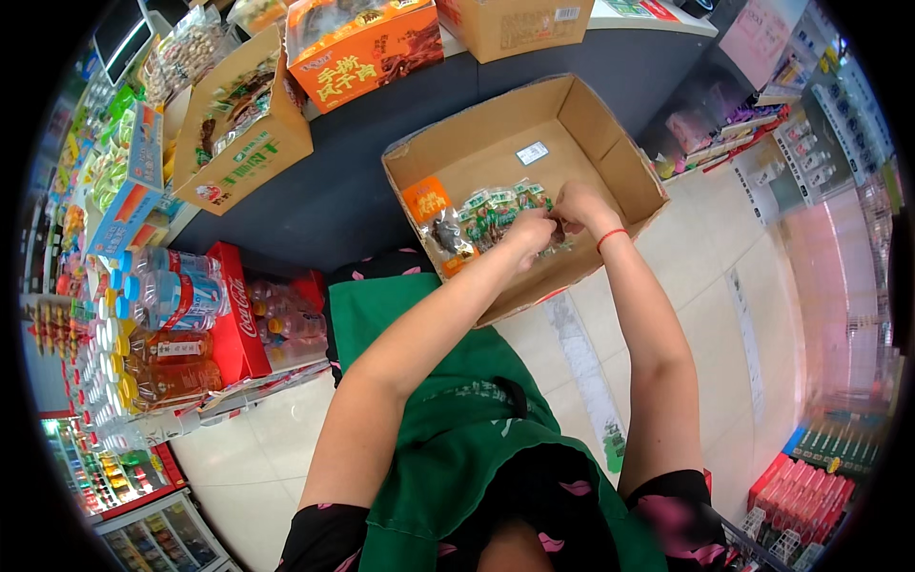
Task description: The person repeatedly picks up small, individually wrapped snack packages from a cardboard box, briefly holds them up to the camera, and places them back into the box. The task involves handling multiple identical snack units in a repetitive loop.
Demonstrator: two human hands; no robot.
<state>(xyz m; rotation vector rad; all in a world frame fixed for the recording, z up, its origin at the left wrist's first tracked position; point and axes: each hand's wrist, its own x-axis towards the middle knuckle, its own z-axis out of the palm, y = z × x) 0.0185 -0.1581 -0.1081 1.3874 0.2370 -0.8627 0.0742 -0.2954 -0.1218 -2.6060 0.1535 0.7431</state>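
Both my hands are inside an open shallow cardboard box (593,150), close together near its middle. My left hand (530,234) and my right hand (577,204) pinch a small snack packet (558,230) between them, and my fingers partly cover it. Left of them, a group of green-and-clear snack packets (493,207) lies on the box floor, white ends in a row. Against the box's left wall is an orange packet with a clear window (447,232), dark food showing through. A white label (532,152) is on the box floor.
Along the counter (386,150) stand an orange snack box (364,57), a tilted carton of packets (243,136) and a brown carton (518,25). Bottled drinks (175,300) and a red Coca-Cola case (239,314) are at the left. Red boxes (800,493) stand at lower right.
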